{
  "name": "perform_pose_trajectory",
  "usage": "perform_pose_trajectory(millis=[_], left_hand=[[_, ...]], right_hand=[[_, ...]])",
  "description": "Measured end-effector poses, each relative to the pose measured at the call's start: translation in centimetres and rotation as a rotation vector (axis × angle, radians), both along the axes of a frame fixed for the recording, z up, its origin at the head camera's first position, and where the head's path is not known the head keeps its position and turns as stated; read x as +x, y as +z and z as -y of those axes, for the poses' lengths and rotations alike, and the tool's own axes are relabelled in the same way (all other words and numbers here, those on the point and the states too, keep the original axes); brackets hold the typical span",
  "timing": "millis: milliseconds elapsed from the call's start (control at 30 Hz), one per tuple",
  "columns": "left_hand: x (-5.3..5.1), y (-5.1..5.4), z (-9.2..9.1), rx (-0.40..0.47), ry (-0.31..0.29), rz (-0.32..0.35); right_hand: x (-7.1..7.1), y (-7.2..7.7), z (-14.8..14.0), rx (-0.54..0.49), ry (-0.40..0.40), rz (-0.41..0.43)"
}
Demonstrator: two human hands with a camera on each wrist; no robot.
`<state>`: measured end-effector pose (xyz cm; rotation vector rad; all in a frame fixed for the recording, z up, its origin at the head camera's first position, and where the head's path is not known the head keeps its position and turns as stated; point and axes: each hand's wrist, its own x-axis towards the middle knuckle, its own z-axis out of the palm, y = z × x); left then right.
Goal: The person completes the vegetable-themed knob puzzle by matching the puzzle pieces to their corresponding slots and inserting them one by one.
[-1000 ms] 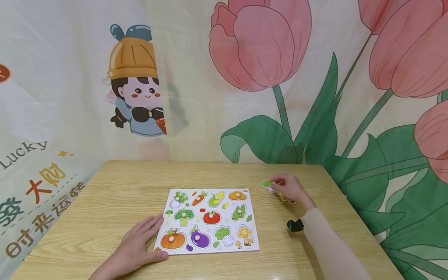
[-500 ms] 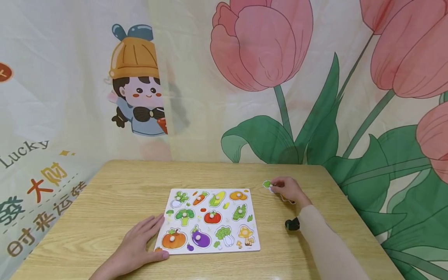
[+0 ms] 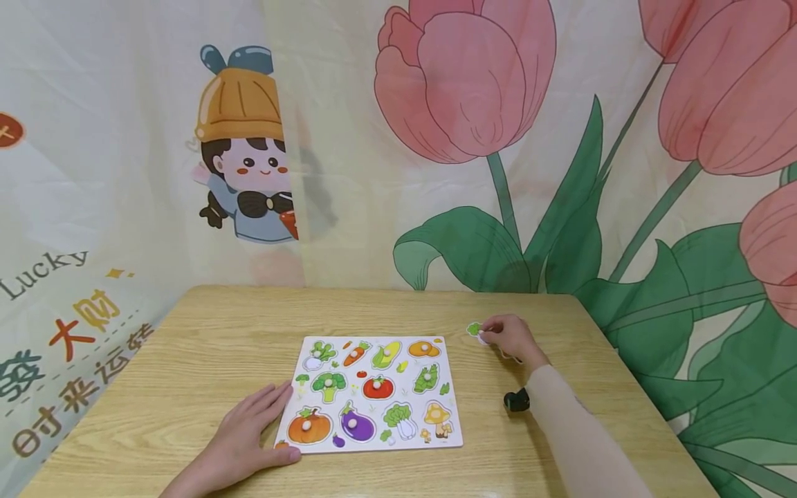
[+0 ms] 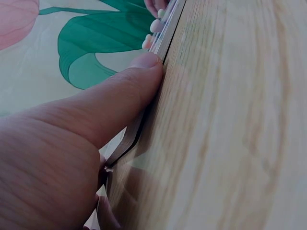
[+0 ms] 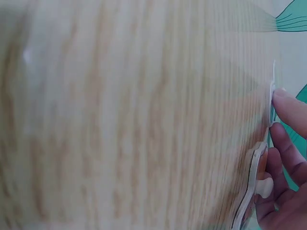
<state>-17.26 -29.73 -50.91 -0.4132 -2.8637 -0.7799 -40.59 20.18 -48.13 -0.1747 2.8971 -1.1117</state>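
A white vegetable puzzle board [image 3: 405,379] lies flat on the table, with several knobbed pieces set in it. Its bok choy and mushroom pictures at the lower right have no knobs. My left hand [image 3: 243,432] rests at the board's near left corner, fingers fairly straight along the left side and thumb [image 4: 129,91] against the front edge. Beyond the board's far right corner, my right hand [image 3: 512,339] pinches a bok choy puzzle piece [image 3: 474,330] between thumb and fingers. Below those fingers, another knobbed piece [image 5: 251,177] lies on the table, mostly hidden by the hand in the head view.
The wooden table [image 3: 187,360] has its back edge against a printed curtain with tulips [image 3: 476,83] and a cartoon figure [image 3: 249,166]. A black device [image 3: 515,401] sits at the right wrist.
The right forearm has shifted slightly left and the hand has turned a little, its fingers staying at the bok choy piece. My left hand and the board have not moved.
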Motion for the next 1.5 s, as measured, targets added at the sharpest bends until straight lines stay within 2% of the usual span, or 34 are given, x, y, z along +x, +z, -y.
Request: perform_pose_trajectory(millis=[233, 500, 633, 833, 1233, 1367, 1500], left_hand=[[0.0, 0.0, 0.0, -0.002, 0.004, 0.005], [0.1, 0.1, -0.1, -0.002, 0.006, 0.019], [0.1, 0.2, -0.1, 0.001, 0.003, 0.025], [0.0, 0.2, 0.0, -0.005, 0.003, 0.023], [-0.1, -0.1, 0.1, -0.009, -0.002, 0.001], [0.0, 0.0, 0.1, -0.011, -0.002, -0.001], [0.0, -0.1, 0.0, -0.008, -0.006, -0.003]], right_hand=[[0.0, 0.3, -0.2, 0.018, 0.04, -0.027], [1.6, 1.5, 1.0, -0.011, 0.069, -0.053], [3.2, 1.8, 2.2, -0.014, 0.075, -0.084], [6.0, 1.7, 4.4, -0.052, 0.088, -0.071], [11.2, 1.6, 7.9, -0.088, 0.241, -0.101], [12.5, 1.6, 9.1, -0.097, 0.284, -0.114], [13.5, 1.5, 9.9, -0.118, 0.306, -0.093]])
